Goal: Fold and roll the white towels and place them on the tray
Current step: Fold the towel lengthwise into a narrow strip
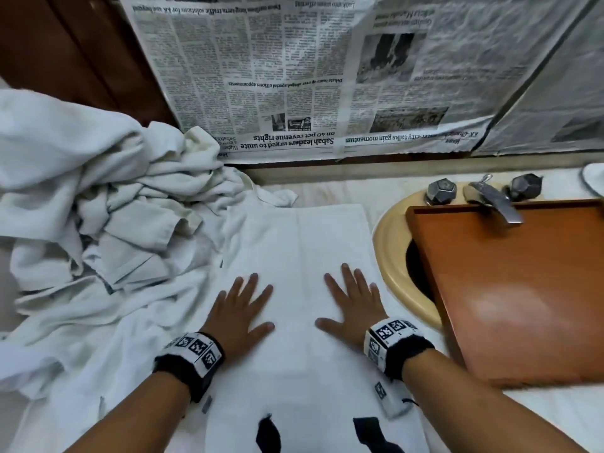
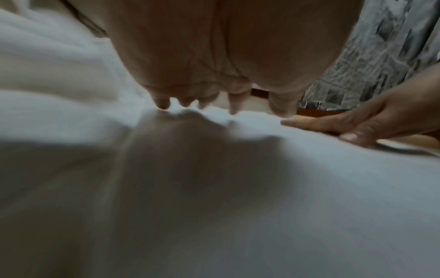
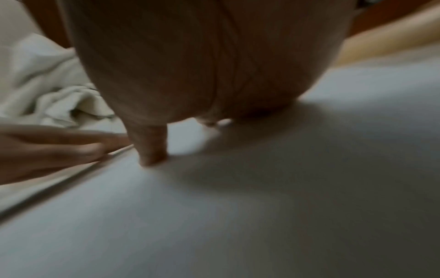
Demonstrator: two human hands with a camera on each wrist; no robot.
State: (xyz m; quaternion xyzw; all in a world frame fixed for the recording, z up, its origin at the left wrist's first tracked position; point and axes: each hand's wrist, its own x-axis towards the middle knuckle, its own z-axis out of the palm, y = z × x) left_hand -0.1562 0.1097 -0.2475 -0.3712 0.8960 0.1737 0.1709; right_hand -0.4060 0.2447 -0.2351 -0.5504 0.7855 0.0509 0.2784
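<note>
A: Hands status?

B: Left hand (image 1: 240, 308) and right hand (image 1: 351, 305) both flat, palms down, fingers spread and straight, pressing the folded white towel (image 1: 304, 243). Nothing gripped. Hands side by side, not touching, thumbs pointing at each other.

A: Towel location?

B: On the counter, centre, near edge, laid as a long strip running near to far. Just left of the sink (image 1: 389, 237).

A: Counts?

B: One flat towel under the hands. Left of it, a crumpled pile of white towels (image 1: 98, 197); can't tell how many. One wooden tray (image 1: 523, 289). Two tap knobs (image 1: 441, 191), one spout (image 1: 500, 204).

A: Tray contents?

B: Tray sits across the sink, right of the towel, under the spout. Visible part bare wood, no towels in it. Newspaper (image 1: 294, 76) covers the far wall.
</note>
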